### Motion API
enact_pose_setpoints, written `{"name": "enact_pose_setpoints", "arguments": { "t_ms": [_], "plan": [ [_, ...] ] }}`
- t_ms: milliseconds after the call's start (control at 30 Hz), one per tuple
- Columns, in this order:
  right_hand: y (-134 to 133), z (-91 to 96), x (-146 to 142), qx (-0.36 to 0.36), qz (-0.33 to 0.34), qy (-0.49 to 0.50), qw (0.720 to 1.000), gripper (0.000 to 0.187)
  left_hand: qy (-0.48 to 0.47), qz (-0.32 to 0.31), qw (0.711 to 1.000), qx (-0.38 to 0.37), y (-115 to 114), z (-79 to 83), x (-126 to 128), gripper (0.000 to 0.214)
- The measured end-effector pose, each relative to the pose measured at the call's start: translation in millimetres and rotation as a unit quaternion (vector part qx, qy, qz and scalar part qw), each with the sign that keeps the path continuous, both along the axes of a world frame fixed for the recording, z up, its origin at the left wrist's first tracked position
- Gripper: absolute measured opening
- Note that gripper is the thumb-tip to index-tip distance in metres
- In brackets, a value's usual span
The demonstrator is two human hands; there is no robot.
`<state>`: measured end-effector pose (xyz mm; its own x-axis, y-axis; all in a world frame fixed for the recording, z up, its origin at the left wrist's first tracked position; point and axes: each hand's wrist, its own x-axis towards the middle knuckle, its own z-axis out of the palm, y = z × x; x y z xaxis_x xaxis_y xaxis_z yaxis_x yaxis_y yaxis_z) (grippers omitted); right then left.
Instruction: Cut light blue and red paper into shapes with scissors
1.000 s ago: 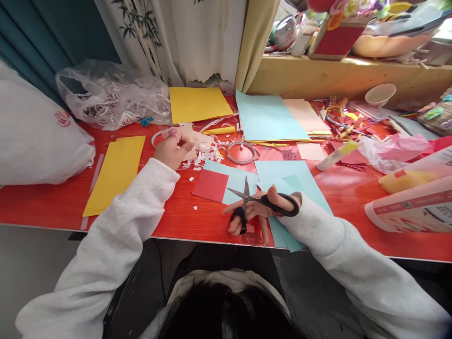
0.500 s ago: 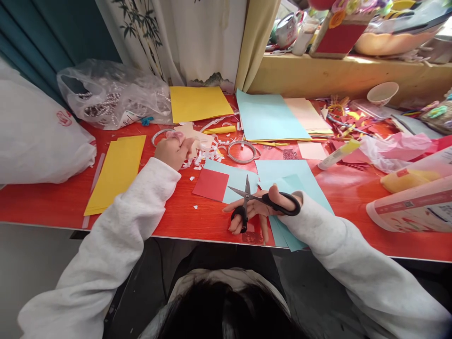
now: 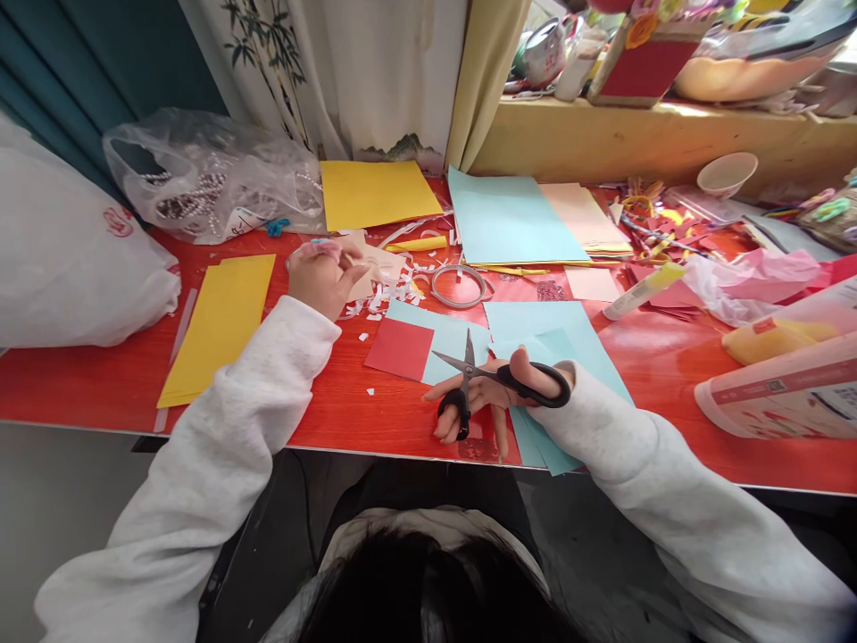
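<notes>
At the glossy red wood-grain table (image 3: 348, 421), hands well apart. Right hand (image 3: 488, 391) holds black-looped steel scissors (image 3: 468, 369), blades spread beside a flat matte red paper square (image 3: 400, 349). Left hand (image 3: 320, 282) curls near ragged white paper shreds (image 3: 400, 295); its grip cannot be told. Apparently a pause between cuts; cutting again would call for steadied paper.

head-worn camera | aimed forward and down | red table (image 3: 375, 424) viewed from above, near | left hand (image 3: 318, 286), right hand (image 3: 490, 393) framed mid-height | hair (image 3: 428, 594) caught at bottom
</notes>
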<state>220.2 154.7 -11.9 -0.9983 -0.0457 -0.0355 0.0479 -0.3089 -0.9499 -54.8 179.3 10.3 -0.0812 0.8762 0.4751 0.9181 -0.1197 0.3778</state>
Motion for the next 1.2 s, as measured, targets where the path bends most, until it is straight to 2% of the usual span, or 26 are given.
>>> {"name": "enact_pose_setpoints", "arguments": {
  "t_ms": [133, 400, 467, 567, 700, 800, 867, 933, 1067, 1200],
  "plan": [
    [0.1, 3.1, -0.2, 0.008, 0.007, -0.008, 1.0, 0.094, 0.042, -0.014, 0.999, -0.018, -0.8, 0.4, -0.2, 0.021],
    [-0.7, 8.1, -0.4, 0.031, -0.001, -0.045, 0.999, 0.1, 0.035, 0.03, 0.999, 0.011, -2.1, 2.2, -3.2, 0.027],
    [-1.1, 8.1, 0.2, 0.034, -0.004, -0.045, 0.998, 0.098, 0.042, 0.033, 0.999, -0.004, -2.5, 4.1, -2.8, 0.026],
    [-1.8, 7.5, 1.2, 0.051, -0.044, -0.05, 0.996, 0.093, 0.046, 0.026, 0.997, -0.047, -2.7, 4.5, -3.0, 0.025],
    [-1.8, 7.3, -0.7, 0.062, -0.092, -0.011, 0.994, 0.094, 0.11, 0.051, 0.992, -0.037, -5.7, 0.2, -2.9, 0.027],
    [-0.5, 7.8, -4.1, 0.067, -0.18, 0.029, 0.981, 0.09, 0.139, 0.024, 0.989, -0.046, -12.9, -3.5, 4.2, 0.04],
    [0.5, 7.2, -6.2, 0.083, -0.251, 0.034, 0.964, 0.083, 0.156, -0.008, 0.985, -0.073, -18.9, -5.6, 13.0, 0.042],
    [1.2, 6.1, -7.8, 0.111, -0.28, 0.009, 0.954, 0.078, 0.165, -0.032, 0.977, -0.129, -23.8, -7.5, 22.1, 0.036],
    [1.1, 4.3, -9.1, 0.14, -0.271, -0.034, 0.952, 0.075, 0.152, -0.022, 0.966, -0.206, -25.9, -10.3, 30.4, 0.03],
    [0.0, 4.8, -8.4, 0.15, -0.274, -0.033, 0.949, 0.073, 0.08, -0.039, 0.962, -0.259, -21.0, -13.5, 27.2, 0.027]
  ]
}}
